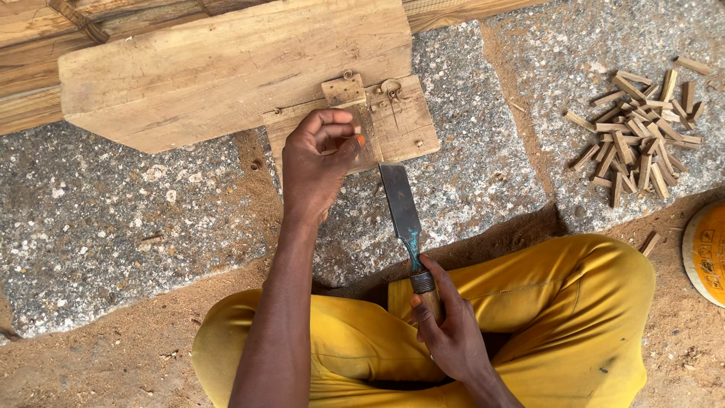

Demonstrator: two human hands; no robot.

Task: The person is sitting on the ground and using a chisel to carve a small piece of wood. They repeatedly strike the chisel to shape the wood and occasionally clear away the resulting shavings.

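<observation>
Steel and wood make up the broad flat-bladed chisel with a wooden handle (408, 227) near the middle of the frame, its blade pointing up toward the small flat wooden board (393, 121) and its tip just below that board's lower edge. We see our right hand (445, 332), low and right of centre, with fingers clenched around the chisel's handle, thumb laid along it. Our left hand (321, 155), just left of the blade, rests on the small board with fingers curled; they seem to pinch a small piece of wood, though we cannot tell for sure. Above the board lies a thick pale timber block (219, 64), stretching to the upper left. Everything sits on speckled grey stone slabs (98, 219) dusted with sawdust. At the upper right lies a heap of short wooden pegs (642, 143). Yellow trousers (574, 302) fill the bottom, and a round yellow lid (708, 253) shows at the right edge.
</observation>
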